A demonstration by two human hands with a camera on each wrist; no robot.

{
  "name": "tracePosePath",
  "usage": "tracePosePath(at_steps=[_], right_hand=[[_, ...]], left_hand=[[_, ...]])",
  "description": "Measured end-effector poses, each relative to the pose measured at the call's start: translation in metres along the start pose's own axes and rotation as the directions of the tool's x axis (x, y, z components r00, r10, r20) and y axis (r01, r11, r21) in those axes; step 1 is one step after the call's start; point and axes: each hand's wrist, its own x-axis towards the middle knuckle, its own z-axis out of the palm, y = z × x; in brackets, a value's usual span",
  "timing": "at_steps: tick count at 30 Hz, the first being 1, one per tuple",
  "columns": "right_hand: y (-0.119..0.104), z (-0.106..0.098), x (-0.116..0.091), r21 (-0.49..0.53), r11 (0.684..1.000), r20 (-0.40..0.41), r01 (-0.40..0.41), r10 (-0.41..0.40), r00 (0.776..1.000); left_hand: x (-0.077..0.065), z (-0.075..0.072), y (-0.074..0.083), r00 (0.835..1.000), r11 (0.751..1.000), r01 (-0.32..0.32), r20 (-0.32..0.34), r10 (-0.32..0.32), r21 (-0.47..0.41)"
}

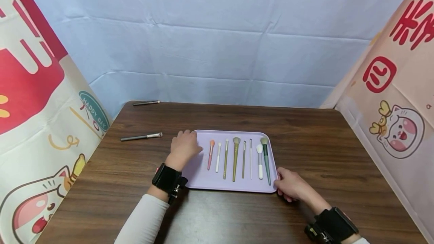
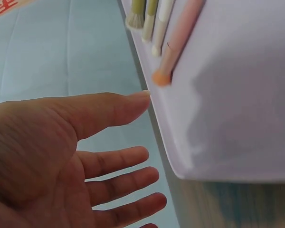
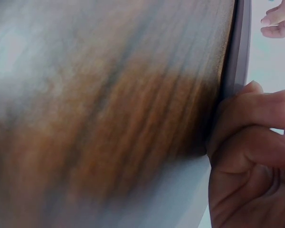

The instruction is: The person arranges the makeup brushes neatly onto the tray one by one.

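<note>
A light purple tray (image 1: 200, 180) lies on the table with several makeup brushes in a row on it. Among them are a pink brush (image 1: 210, 157), an olive brush (image 1: 235, 161) and a dark green brush (image 1: 266, 163). My left hand (image 1: 183, 148) is at the tray's far left corner; in the left wrist view its fingers (image 2: 121, 159) are extended and spread, the thumb tip beside the rim. At the near right corner my right hand (image 1: 291, 183) grips the tray's edge, its fingers (image 3: 256, 114) bent in the right wrist view.
Two dark-handled brushes lie on the table left of the tray: one (image 1: 141, 137) level with its far edge, another (image 1: 146, 103) by the table's back edge. A pale cloth (image 1: 210, 55) hangs behind the wooden table (image 1: 322, 138), with printed cloths on both sides.
</note>
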Motion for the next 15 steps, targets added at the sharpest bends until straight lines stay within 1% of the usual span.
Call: tracePosePath(at_steps=[4, 8, 15], right_hand=[[0.0, 0.0, 0.0, -0.001, 1.0, -0.002, 0.0, 0.0, 1.0], [0.0, 0.001, 0.0, 0.001, 1.0, -0.002, -0.003, 0.003, 1.0], [0.001, 0.0, 0.0, 0.002, 1.0, 0.004, -0.007, 0.007, 1.0]], left_hand=[[-0.003, -0.004, -0.012, 1.0, 1.0, 0.015, -0.007, -0.015, -0.014], [-0.004, -0.006, -0.028, 0.999, 0.999, 0.033, 0.0, -0.033, -0.028], [-0.008, -0.012, -0.057, 0.999, 0.999, 0.046, 0.011, -0.045, -0.011]])
